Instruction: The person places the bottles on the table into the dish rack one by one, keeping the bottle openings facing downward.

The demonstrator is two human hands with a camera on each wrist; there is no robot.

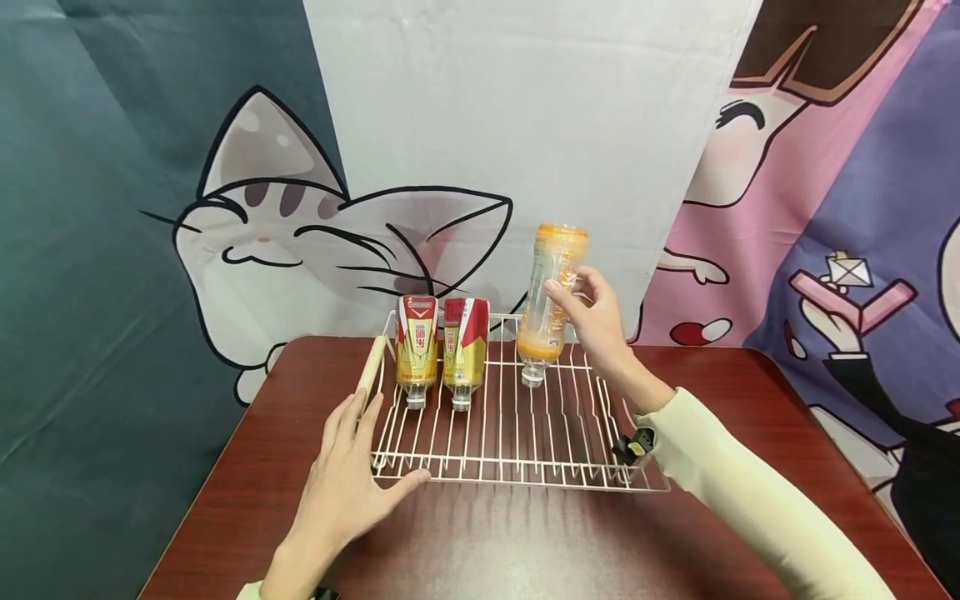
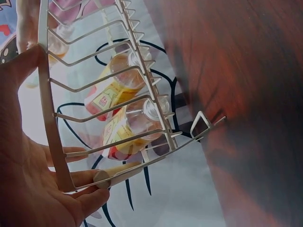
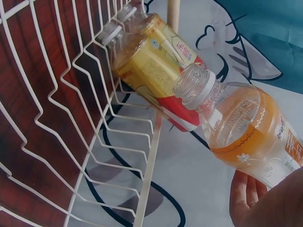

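An upside-down clear plastic bottle with an orange label is gripped between the thumb and fingers of my right hand. Its uncapped neck points down over the right part of a white wire rack. Two yellow-and-red labelled bottles stand neck-down at the rack's left, side by side. At the front left corner, my left hand touches the rack with spread, mostly straight fingers; its thumb lies against the front bar. Part of those fingers is hidden behind the wires in the left wrist view.
The rack sits on a dark red-brown table. A cream-coloured bar runs along its left side. Behind the table hangs a cloth backdrop with cartoon figures.
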